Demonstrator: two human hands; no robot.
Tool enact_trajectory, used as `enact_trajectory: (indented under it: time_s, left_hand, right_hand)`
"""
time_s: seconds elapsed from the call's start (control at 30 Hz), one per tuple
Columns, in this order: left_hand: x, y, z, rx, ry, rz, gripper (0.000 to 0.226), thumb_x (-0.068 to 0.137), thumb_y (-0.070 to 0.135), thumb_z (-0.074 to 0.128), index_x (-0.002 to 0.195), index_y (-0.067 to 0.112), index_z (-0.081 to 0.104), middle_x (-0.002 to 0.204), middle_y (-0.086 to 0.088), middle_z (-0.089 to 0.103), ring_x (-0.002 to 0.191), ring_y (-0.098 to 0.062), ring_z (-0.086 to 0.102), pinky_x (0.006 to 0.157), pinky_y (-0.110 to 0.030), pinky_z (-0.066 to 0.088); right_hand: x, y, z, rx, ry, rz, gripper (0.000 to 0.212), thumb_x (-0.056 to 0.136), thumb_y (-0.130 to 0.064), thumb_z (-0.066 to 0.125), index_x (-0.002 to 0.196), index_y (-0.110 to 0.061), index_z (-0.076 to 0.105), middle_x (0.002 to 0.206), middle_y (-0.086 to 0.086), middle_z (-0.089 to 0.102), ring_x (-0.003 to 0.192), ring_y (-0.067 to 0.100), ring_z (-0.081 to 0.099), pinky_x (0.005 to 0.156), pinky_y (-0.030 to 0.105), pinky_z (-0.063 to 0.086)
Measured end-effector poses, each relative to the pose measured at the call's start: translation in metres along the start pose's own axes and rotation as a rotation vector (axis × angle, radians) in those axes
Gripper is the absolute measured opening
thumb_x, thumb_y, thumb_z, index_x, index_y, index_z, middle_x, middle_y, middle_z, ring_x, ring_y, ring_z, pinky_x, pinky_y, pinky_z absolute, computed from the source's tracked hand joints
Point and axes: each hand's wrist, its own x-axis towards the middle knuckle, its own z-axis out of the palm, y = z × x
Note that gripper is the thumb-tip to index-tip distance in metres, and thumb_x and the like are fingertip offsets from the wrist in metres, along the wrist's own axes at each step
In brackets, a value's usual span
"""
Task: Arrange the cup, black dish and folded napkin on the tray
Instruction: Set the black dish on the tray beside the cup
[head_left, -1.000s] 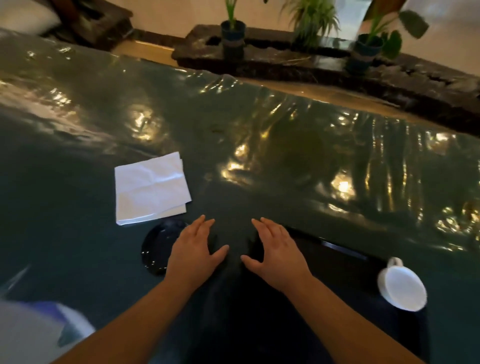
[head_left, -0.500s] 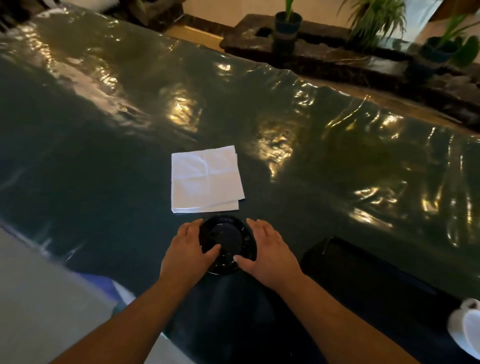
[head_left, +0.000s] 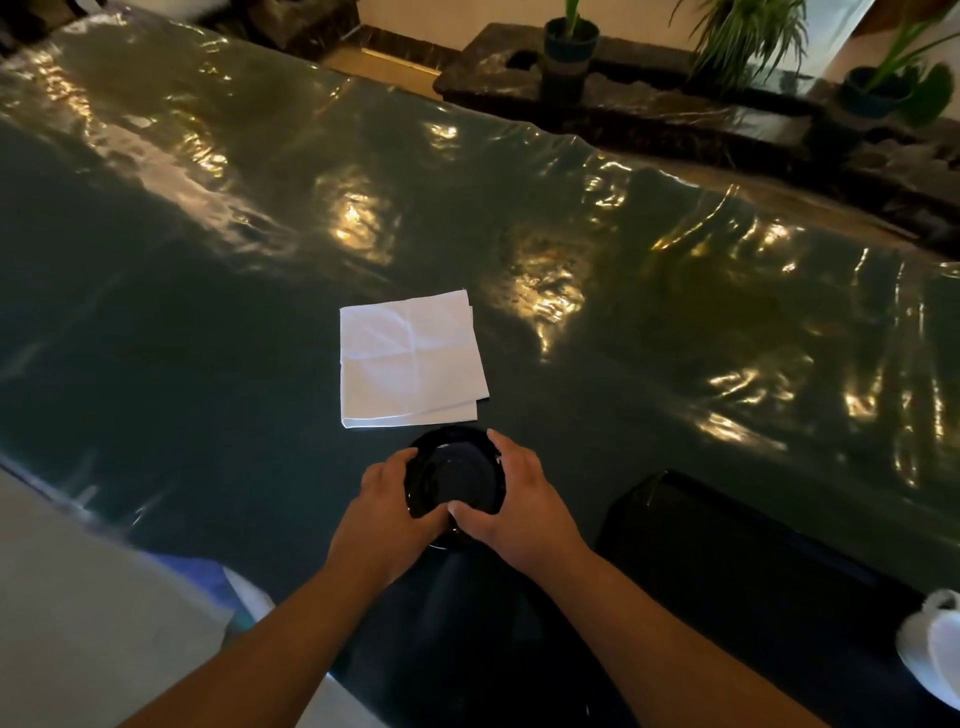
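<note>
A wide counter (head_left: 519, 249) under a glossy, wrinkled dark-green cover fills the view, with potted plants (head_left: 569, 41) on a dark ledge behind it. A second ago both hands lay flat and open on the cover with the black dish off to their left; half a second ago they had come to either side of it. Now the left hand (head_left: 384, 512) and the right hand (head_left: 519, 499) are clamped on the black dish (head_left: 457, 475) from opposite sides, fingers curled over the rim and thumbs meeting at its near edge. So the dish looks like the first piece to be moved, though I cannot tell whether it has left the counter yet.

The folded napkin (head_left: 410, 358) lies flat just beyond the dish, barely apart from its far rim. The tray (head_left: 727, 545), dark and hard to read, sits to the right of the hands, and it appears to hold nothing. The cup (head_left: 935, 644) is at the far right edge, partly cut off.
</note>
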Motion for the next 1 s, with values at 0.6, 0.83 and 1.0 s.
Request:
enact_trajectory:
  time_s: [0.6, 0.83, 1.0]
  left_hand:
    - [-0.050, 0.172, 0.135, 0.042, -0.138, 0.347, 0.080, 0.082, 0.050, 0.078, 0.150, 0.036, 0.036, 0.148, 0.004, 0.042, 0.119, -0.021, 0.061, 0.096, -0.037, 0.052]
    - [-0.066, 0.197, 0.167, 0.080, -0.213, 0.388, 0.079, 0.084, 0.048, 0.076, 0.151, 0.036, 0.035, 0.148, 0.005, 0.042, 0.119, -0.017, 0.059, 0.094, -0.031, 0.049]
    - [-0.067, 0.200, 0.170, 0.100, -0.234, 0.402, 0.080, 0.085, 0.049, 0.074, 0.152, 0.036, 0.033, 0.149, 0.005, 0.041, 0.118, -0.016, 0.060, 0.094, -0.032, 0.052]
  right_hand:
    - [-0.122, 0.147, -0.140, 0.070, 0.339, 0.204, 0.100, 0.075, -0.065, 0.076, 0.156, -0.043, 0.022, 0.156, -0.008, 0.032, 0.131, 0.017, 0.052, 0.102, 0.034, 0.050]
    - [-0.154, 0.185, -0.155, 0.052, 0.355, 0.254, 0.101, 0.075, -0.066, 0.074, 0.158, -0.041, 0.021, 0.156, -0.007, 0.033, 0.131, 0.019, 0.053, 0.102, 0.036, 0.050]
    - [-0.158, 0.190, -0.154, 0.043, 0.346, 0.259, 0.101, 0.074, -0.066, 0.074, 0.157, -0.042, 0.021, 0.154, -0.007, 0.035, 0.129, 0.019, 0.055, 0.102, 0.038, 0.052]
